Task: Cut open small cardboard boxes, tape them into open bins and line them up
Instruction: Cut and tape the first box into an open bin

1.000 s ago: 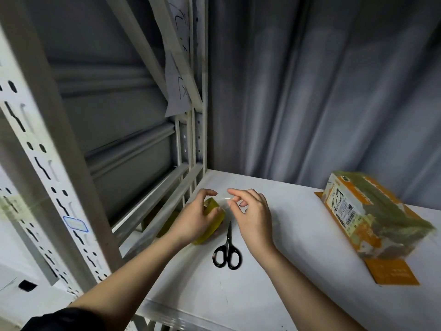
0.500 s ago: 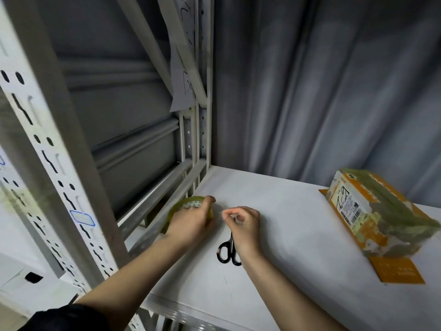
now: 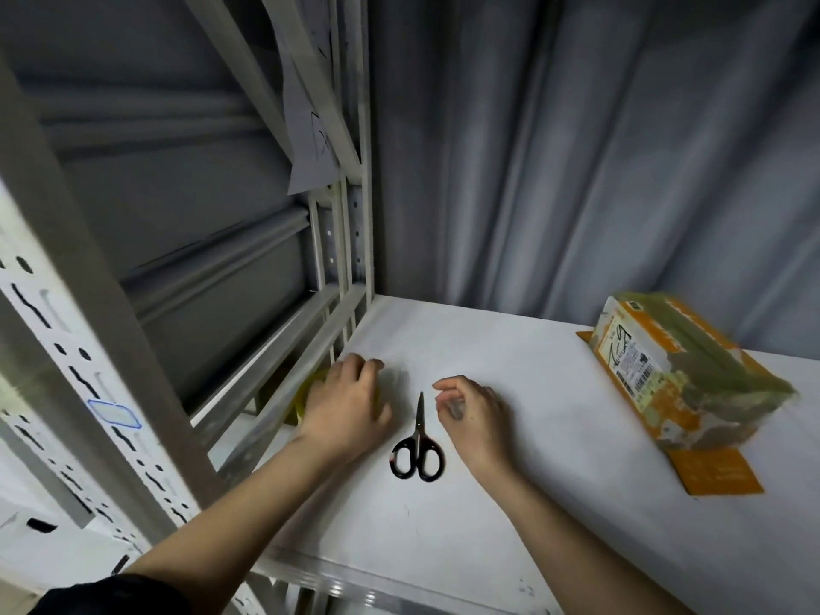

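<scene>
My left hand [image 3: 344,403] lies over a yellowish tape roll [image 3: 306,395] at the left edge of the white shelf [image 3: 510,503], fingers curled round it. My right hand [image 3: 472,415] hovers a little to the right, thumb and forefinger pinched on what looks like a faint clear tape end. Black-handled scissors [image 3: 417,443] lie shut on the shelf between my hands, blades pointing away. An orange cardboard box [image 3: 679,370], wrapped in greenish tape with a white label, stands at the right, one flap flat in front of it.
White perforated rack uprights [image 3: 80,370] and rails [image 3: 284,348] close off the left side. A grey curtain [image 3: 577,170] hangs behind the shelf. A paper sheet [image 3: 310,139] hangs from the rack's brace.
My left hand turned the tape roll down and now covers it. My right hand drew away to the right of the scissors; my hands are farther apart.
</scene>
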